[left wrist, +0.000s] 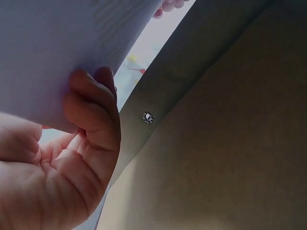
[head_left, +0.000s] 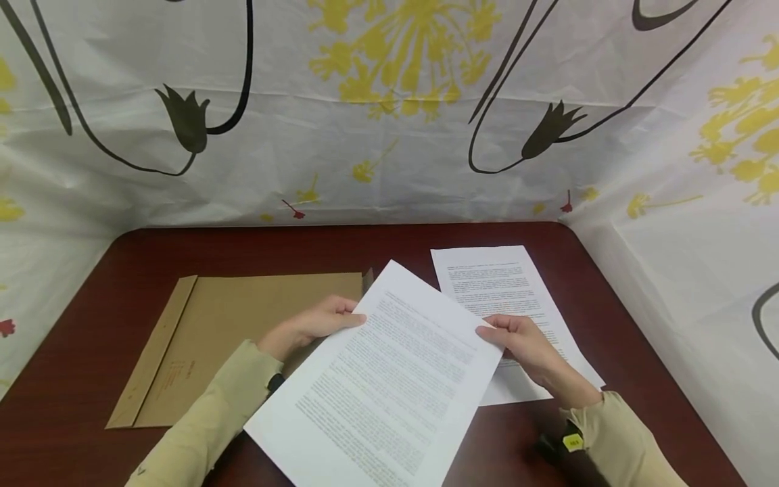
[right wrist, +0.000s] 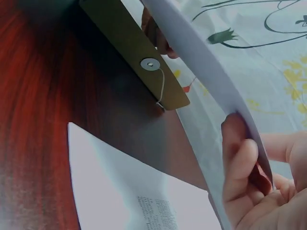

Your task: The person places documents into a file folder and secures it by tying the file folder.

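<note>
The left hand [head_left: 319, 321] and right hand [head_left: 529, 348] pinch a printed paper [head_left: 389, 379] by its edges above the surface [head_left: 341, 247], a brown envelope [head_left: 243, 338] at left, a second page [head_left: 487, 277] at right; apparently mid-handling, the paper likely needs squaring next.

Table: dark reddish-brown, wood-grained, glossy top [head_left: 67, 392]; far corners rounded.
Envelope: one, large, brown [head_left: 243, 318]; lies flat on the left half of the table, its right part partly hidden in the head view.
Envelope, left end: a folded band [head_left: 154, 352] across the full width.
Envelope, marking: small reddish print [head_left: 173, 374] beside the band, too faint to read.
Envelope, fastening: round button [right wrist: 150, 64] with a thin string [right wrist: 164, 86].
Printed paper: white, black text [head_left: 493, 277]; lies on the right side, apart from the envelope, partly hidden; sheet count unclear.
</note>
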### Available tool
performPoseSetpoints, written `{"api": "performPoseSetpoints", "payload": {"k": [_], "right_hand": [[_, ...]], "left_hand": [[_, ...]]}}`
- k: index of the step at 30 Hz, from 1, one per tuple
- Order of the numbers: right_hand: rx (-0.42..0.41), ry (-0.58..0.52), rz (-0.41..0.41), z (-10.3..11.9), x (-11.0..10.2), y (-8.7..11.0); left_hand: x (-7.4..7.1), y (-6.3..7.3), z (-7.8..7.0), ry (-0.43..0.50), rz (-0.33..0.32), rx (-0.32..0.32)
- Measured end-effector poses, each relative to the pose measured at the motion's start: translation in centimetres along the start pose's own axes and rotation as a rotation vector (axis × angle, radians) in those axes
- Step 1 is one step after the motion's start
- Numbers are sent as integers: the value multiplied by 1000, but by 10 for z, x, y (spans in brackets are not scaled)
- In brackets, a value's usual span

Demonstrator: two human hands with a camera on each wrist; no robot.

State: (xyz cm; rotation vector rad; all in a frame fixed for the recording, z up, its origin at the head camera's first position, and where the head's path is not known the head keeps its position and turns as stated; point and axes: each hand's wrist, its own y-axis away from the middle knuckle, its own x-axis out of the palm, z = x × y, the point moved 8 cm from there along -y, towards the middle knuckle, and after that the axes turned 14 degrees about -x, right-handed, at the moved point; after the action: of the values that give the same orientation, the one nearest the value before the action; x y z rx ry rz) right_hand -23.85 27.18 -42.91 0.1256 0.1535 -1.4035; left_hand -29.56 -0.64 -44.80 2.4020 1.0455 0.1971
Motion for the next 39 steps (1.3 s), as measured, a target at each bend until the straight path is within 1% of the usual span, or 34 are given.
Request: {"api": "performPoseSetpoints", "payload": {"k": [2,5,10,14,17,20,23,25,27,31,33,35,37,39], "right_hand": [[2,-8,23,-2,1,0],[3,-24,3,-4,-3,1],[25,-59,-71,-8,-15,3],[34,-82,-143,-7,-30,8],[38,-110,-195,-6,-41,13],[50,-146,-248,-7,-49,18],[62,-163,-289,-10,-55,21],[67,-185,-316,-13,-56,23],[67,-214,-341,-15,-57,24],[64,-258,-376,-17,-56,26],[65,-261,-385,-17,-55,26],[65,-265,-389,-18,-55,27],[63,-268,-384,-19,-54,28],[59,-261,-365,-20,-54,28]], "left_hand": [[0,1,0,3,4,8],[0,2,-2,-4,13,34],[-4,8,-2,0,37,72],[-13,17,3,17,56,72],[-20,26,7,5,60,69],[-26,33,10,1,61,83],[-29,36,13,53,76,89],[-29,36,14,109,92,92],[-30,34,15,172,95,97],[-35,31,16,285,41,118],[-37,29,15,319,5,124],[-39,28,17,331,-36,116],[-40,26,18,322,-81,102],[-43,25,19,315,-134,86]]}}
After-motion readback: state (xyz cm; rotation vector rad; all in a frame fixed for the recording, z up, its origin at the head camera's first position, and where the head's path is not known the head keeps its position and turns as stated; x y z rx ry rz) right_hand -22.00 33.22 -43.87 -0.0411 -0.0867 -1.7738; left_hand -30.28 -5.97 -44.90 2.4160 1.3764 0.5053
